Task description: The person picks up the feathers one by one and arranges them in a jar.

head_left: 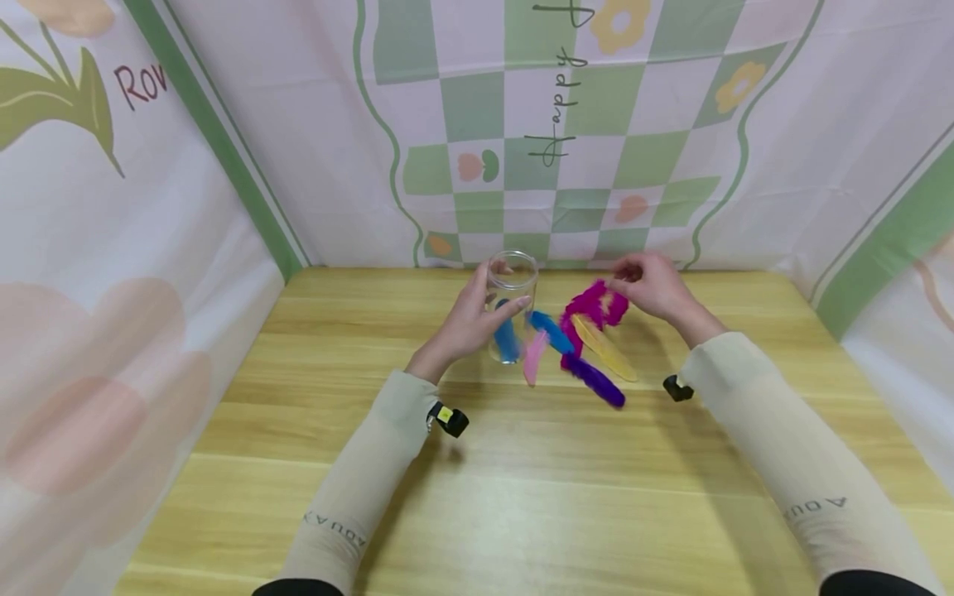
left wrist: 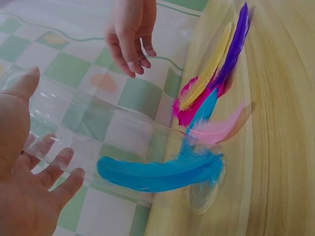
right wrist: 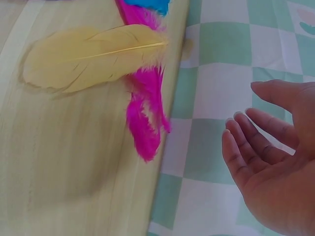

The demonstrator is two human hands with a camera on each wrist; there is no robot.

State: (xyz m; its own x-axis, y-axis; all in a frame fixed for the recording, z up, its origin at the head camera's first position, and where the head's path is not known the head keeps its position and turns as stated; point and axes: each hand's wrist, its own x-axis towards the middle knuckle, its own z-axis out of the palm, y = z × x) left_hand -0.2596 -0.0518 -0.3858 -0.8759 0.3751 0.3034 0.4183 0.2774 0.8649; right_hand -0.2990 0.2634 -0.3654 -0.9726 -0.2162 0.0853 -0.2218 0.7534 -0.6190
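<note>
My left hand point(head_left: 465, 321) grips a clear, tall jar point(head_left: 513, 285) standing upright near the back of the table, with the thumb across its front. Inside the jar lies one blue feather point(left wrist: 157, 174). Just right of it, a second blue feather point(head_left: 550, 331) and a pink feather point(head_left: 534, 358) lie on the wood. Farther right are magenta feathers point(head_left: 594, 302), with a yellow feather point(head_left: 605, 349) across them and a purple feather point(head_left: 596, 382) in front. Over the magenta feathers hovers my right hand point(right wrist: 270, 147), its fingers loosely bent and nothing between them.
The wooden table point(head_left: 477, 513) stretches toward me in front of the feathers. Close behind its back edge hangs a checkered cloth point(head_left: 529, 174). Another printed cloth point(head_left: 142, 273) hangs along the left side, and one point(head_left: 905, 265) on the right.
</note>
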